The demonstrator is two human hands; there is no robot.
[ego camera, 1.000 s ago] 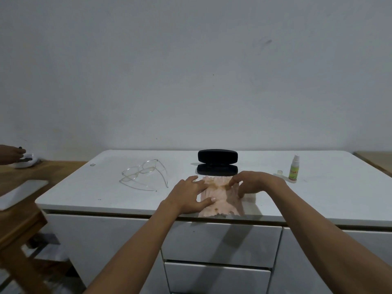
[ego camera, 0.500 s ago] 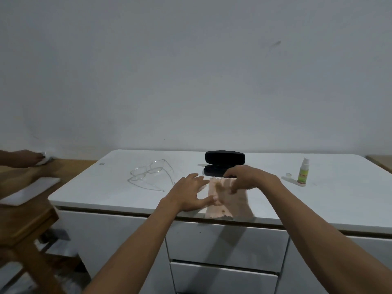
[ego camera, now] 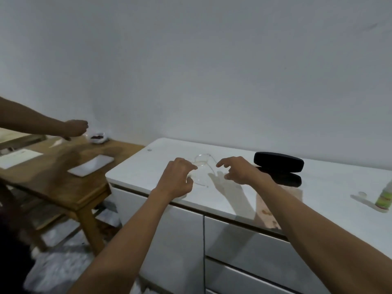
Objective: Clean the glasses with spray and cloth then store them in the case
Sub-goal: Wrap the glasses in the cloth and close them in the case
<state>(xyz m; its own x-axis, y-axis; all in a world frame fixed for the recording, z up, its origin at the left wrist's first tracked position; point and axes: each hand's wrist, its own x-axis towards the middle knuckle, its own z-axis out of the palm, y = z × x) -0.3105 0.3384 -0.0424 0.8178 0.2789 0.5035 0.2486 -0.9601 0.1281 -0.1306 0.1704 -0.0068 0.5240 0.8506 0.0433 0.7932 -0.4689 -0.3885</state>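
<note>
Clear-framed glasses (ego camera: 204, 164) lie on the white cabinet top (ego camera: 135, 170), between my two hands. My left hand (ego camera: 178, 179) hovers over their left side, fingers curled and apart, holding nothing that I can see. My right hand (ego camera: 237, 170) is just right of them, fingers spread and empty. The black glasses case (ego camera: 279, 161) lies closed behind my right wrist. The peach cloth (ego camera: 269, 206) lies flat near the front edge, partly under my right forearm. The green-labelled spray bottle (ego camera: 384, 198) stands at the far right, cut by the frame edge, its small cap (ego camera: 362, 194) beside it.
A wooden table (ego camera: 70, 183) stands left of the cabinet with white sheets (ego camera: 91, 166) and a small white dish (ego camera: 98, 138) on it. Another person's arm (ego camera: 42, 124) reaches over that table. Drawers run below the cabinet top.
Both my hands have left the peach cloth and moved left to the glasses. My head has turned left, so the case and bottle now sit further right.
</note>
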